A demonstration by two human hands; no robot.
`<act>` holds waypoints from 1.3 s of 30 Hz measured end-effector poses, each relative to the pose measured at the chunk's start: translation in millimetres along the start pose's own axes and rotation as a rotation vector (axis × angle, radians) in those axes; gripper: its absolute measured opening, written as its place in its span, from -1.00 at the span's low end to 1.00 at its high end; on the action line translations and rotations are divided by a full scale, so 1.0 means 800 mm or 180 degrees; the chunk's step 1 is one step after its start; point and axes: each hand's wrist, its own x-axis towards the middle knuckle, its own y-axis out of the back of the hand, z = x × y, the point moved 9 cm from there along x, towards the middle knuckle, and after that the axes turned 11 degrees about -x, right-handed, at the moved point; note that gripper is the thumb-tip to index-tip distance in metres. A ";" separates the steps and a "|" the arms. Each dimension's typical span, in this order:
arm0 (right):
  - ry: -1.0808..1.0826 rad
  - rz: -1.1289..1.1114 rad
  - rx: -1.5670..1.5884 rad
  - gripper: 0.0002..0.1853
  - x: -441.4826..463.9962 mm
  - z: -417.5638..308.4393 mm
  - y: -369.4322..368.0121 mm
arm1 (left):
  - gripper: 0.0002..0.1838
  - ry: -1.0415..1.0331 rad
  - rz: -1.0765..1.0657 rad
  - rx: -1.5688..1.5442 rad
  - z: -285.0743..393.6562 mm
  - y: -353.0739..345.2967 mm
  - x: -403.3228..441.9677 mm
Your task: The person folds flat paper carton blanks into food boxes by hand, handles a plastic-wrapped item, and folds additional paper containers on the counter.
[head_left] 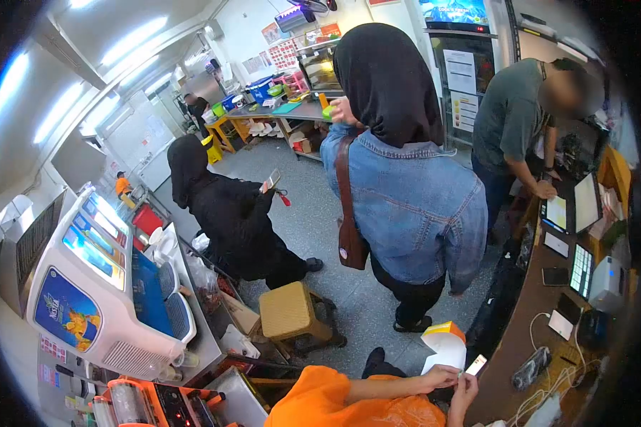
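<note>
Low in the head view, my left hand (438,379) and my right hand (465,393) come together, fingers closed and almost touching. They grip the near edge of a white cardboard box (445,354) with an orange and yellow flap standing up. Its lower part is hidden behind my fingers. A small pale piece with dark marks (476,365) shows just beyond my right fingertips; whether it belongs to the box I cannot tell. Orange sleeves (310,398) cover my upper arms.
A brown counter (506,363) with cables, a keyboard (581,270) and a laptop runs along the right. A stool (290,311) stands ahead, near people in denim (413,206) and black (224,220). A drink dispenser (85,285) and an orange sealing machine (160,402) are left.
</note>
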 end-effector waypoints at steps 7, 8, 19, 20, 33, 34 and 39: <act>0.0349 0.0237 -0.0066 -0.89 0.005 -0.018 0.011 | -0.77 -0.0131 -0.0077 -0.0067 0.016 -0.016 -0.011; -0.0008 0.0052 0.0117 -0.89 0.000 -0.041 0.007 | -0.76 -0.0121 -0.0083 -0.0011 0.018 -0.014 -0.010; -0.0220 -0.0292 0.0327 -0.56 -0.005 -0.033 -0.016 | -0.75 -0.0357 -0.0443 -0.0485 0.033 -0.039 -0.032; -0.0238 -0.0339 0.0336 -0.56 -0.006 -0.041 -0.019 | -0.76 -0.0286 -0.0531 -0.0535 0.035 -0.044 -0.037; 0.1191 -0.1050 -0.1621 -0.30 -0.058 -0.174 -0.050 | -0.71 -0.0144 -0.0457 -0.0642 0.046 -0.007 -0.033; 0.1281 -0.1341 -0.2022 -0.07 -0.064 -0.169 -0.058 | -0.72 0.0113 -0.0816 -0.1397 0.041 -0.013 -0.032; 0.1656 -0.1993 -0.1762 -0.18 -0.095 -0.189 -0.086 | -0.82 0.0084 -0.0463 -0.2185 0.046 0.057 -0.045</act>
